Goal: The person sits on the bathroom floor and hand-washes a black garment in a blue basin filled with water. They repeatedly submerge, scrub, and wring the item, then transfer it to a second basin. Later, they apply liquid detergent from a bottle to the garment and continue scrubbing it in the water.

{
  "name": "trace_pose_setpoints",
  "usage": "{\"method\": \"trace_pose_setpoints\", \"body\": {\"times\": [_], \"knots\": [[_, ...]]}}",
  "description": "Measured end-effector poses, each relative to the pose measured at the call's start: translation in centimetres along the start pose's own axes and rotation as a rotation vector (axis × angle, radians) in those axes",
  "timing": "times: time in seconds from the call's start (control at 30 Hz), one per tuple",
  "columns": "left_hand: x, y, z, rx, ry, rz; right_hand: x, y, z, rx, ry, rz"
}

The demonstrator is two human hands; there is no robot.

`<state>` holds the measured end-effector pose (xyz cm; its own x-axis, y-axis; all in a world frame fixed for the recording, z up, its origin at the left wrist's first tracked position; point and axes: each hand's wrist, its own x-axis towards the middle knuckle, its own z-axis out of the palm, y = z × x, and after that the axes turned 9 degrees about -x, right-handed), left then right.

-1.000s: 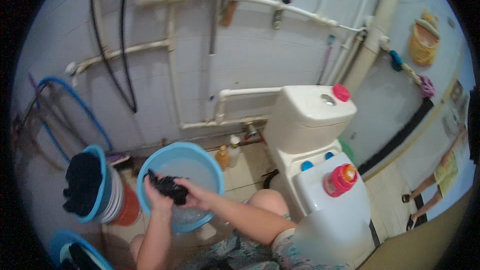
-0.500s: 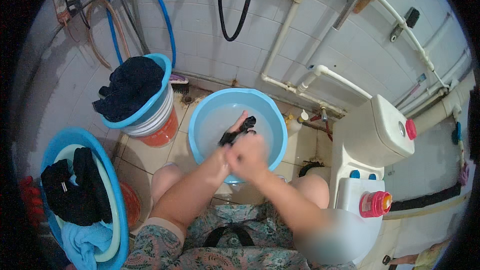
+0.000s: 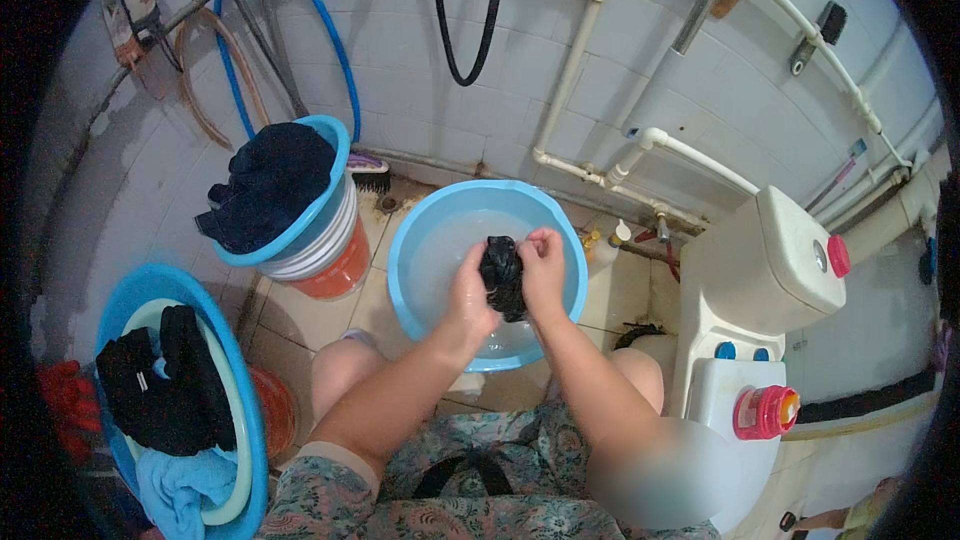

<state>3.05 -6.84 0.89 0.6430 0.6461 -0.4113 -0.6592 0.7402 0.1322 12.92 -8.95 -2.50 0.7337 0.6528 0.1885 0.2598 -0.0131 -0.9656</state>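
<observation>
A wet, bunched black cloth (image 3: 503, 280) is held above the cloudy water of a light blue basin (image 3: 398, 292). My left hand (image 3: 470, 292) grips its left side, with the palm against the cloth. On the other side my right hand (image 3: 543, 268) has its fingers curled and pinching at the cloth's upper right edge. What kind of garment the cloth is cannot be made out. Both forearms reach over the basin's near rim.
At left, a blue tub (image 3: 122, 292) holds black clothes and a light blue towel (image 3: 185, 490). Behind it, dark clothing (image 3: 270, 185) fills a basin on stacked buckets (image 3: 335, 260). A toilet (image 3: 745, 260) with a pink jar (image 3: 765, 412) stands right. A pump bottle (image 3: 606, 248) stands beside the basin.
My hands have parted from their clasp around the black cloth and now hold it from its two sides, more of it showing. The whole view has shifted slightly.
</observation>
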Motion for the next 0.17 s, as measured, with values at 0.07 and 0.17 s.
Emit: {"method": "trace_pose_setpoints", "body": {"times": [0.07,0.17], "knots": [[-0.9,2.0,1.8,-0.007,0.061,-0.01,-0.8,0.6,-0.4,0.397,-0.279,0.411],[-0.2,4.5,2.2,-0.035,-0.061,-0.013,-3.2,-5.8,-1.6,0.901,-0.719,0.882]]}}
